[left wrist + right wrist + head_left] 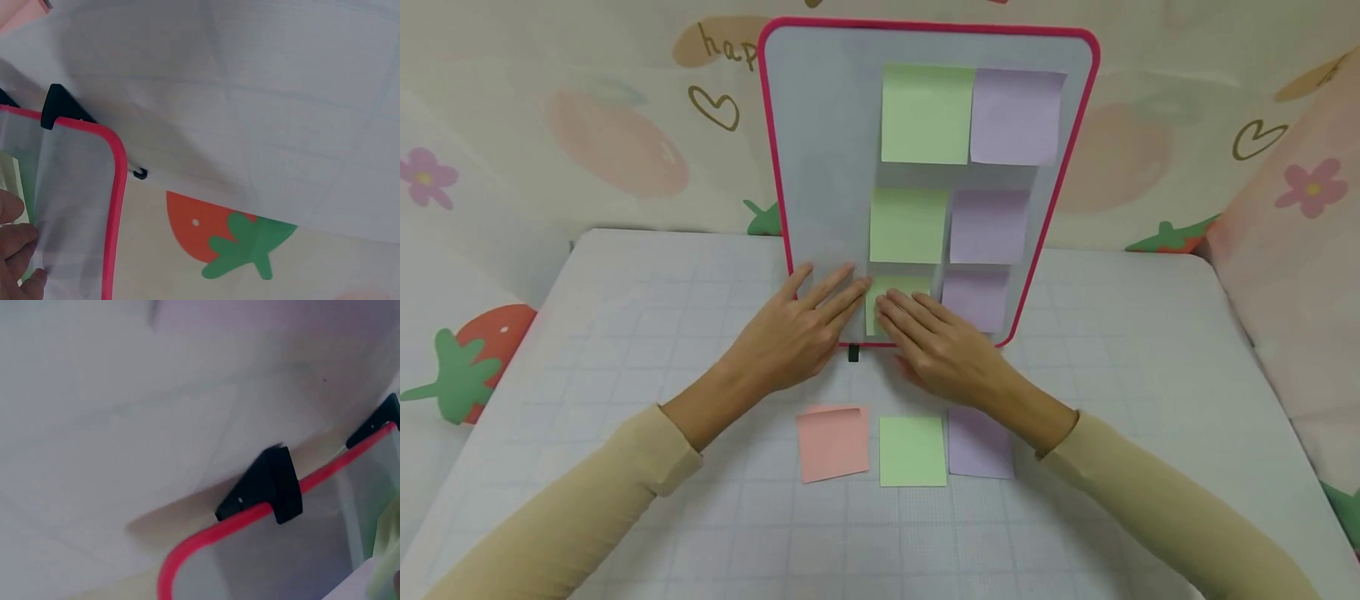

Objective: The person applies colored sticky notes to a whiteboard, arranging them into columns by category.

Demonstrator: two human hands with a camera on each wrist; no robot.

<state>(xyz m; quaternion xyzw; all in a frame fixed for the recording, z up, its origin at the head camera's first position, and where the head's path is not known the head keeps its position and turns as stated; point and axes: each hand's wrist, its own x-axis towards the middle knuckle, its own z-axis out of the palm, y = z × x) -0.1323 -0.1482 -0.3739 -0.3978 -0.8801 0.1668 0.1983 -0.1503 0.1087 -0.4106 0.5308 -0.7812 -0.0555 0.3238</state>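
A whiteboard (pixel 820 150) with a pink rim stands upright on the table, bearing a column of green sticky notes beside a column of purple ones. My right hand (pixel 951 354) lies with straight fingers over the lowest green sticky note (pixel 901 284). At that note's left edge, the fingertips of my left hand (pixel 793 333) touch the board, fingers extended and spread. Just right of it is the lowest purple sticky note (pixel 976 298). Above are a middle green note (pixel 908 225), a middle purple note (pixel 989 227), a top green note (pixel 927 114) and a top purple note (pixel 1017 117).
On the table (pixel 647 500) before the board lie pink sticky notes (pixel 832 447), a green sticky note (pixel 913 452) and a purple one (pixel 977 450), partly under my right forearm. Black feet (pixel 269 484) clip the board's bottom rim. A strawberry-printed cloth (pixel 617 142) hangs behind.
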